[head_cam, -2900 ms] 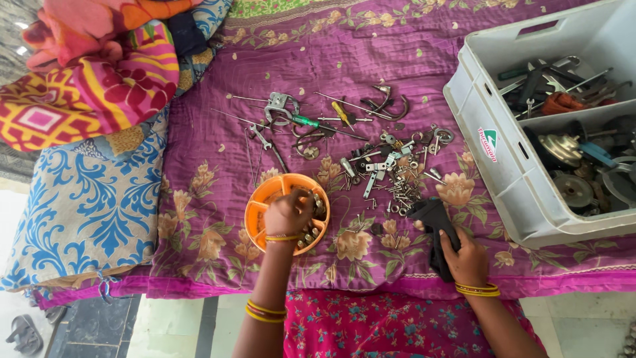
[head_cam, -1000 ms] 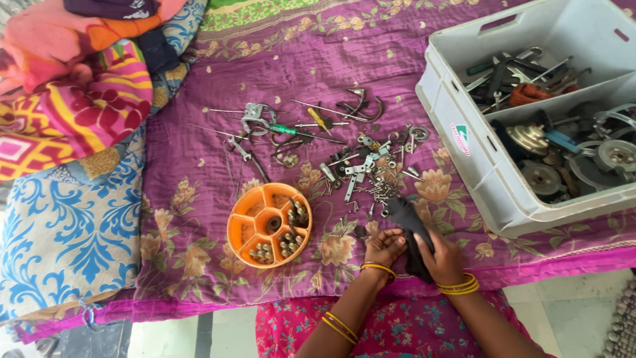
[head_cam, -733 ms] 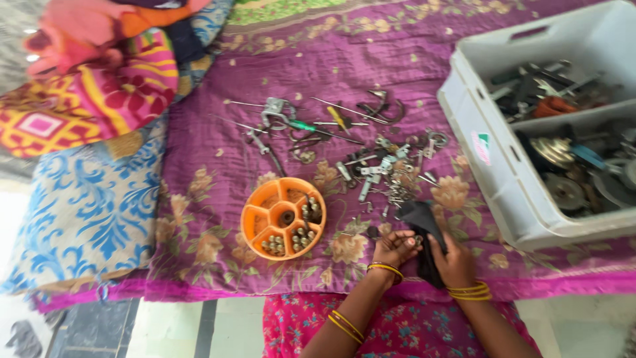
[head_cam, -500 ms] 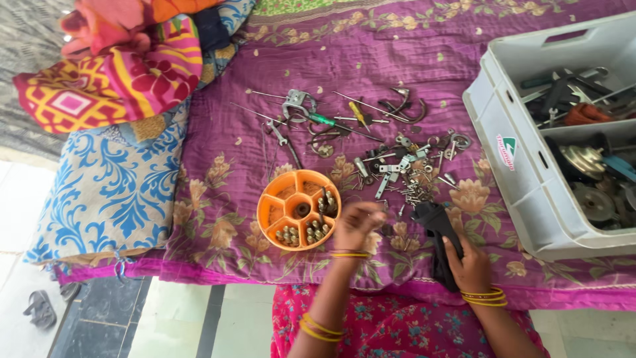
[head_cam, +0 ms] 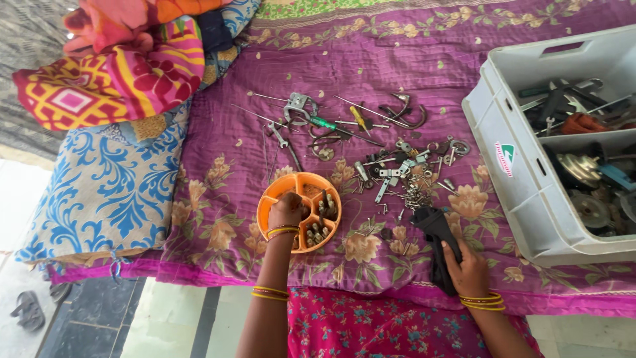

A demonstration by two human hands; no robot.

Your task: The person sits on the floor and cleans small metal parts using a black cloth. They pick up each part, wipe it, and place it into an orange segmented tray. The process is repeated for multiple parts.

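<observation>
Near the front edge of the purple floral quilt (head_cam: 411, 53), the left hand (head_cam: 287, 211) rests over a round orange plastic tray (head_cam: 299, 211) divided into wedge compartments, several holding small brass-coloured fittings; the fingers are curled down into the tray, and whether they pinch anything cannot be told. The right hand (head_cam: 468, 268), close to the quilt's front hem, is closed on the lower end of a black rag (head_cam: 438, 240), soft and crumpled, lying lengthwise on the cloth. Between tray and rag, and farther back toward the quilt's middle, lies a scatter of metal hardware (head_cam: 397, 176): screws, brackets, rings, thin rods, a curved hook and two screwdrivers, one with a green handle (head_cam: 323, 121) and one with a yellow handle (head_cam: 358, 114). At the right edge of the quilt stands a white moulded plastic crate (head_cam: 513, 166) with a partition, filled with dark tools and round metal parts. At the back left corner are bunched printed fabrics (head_cam: 112, 66) in red, yellow and pink, over a blue patterned cloth (head_cam: 106, 192). Below the front edge, a tiled floor (head_cam: 172, 318) shows, with a sandal (head_cam: 30, 310) on it.
</observation>
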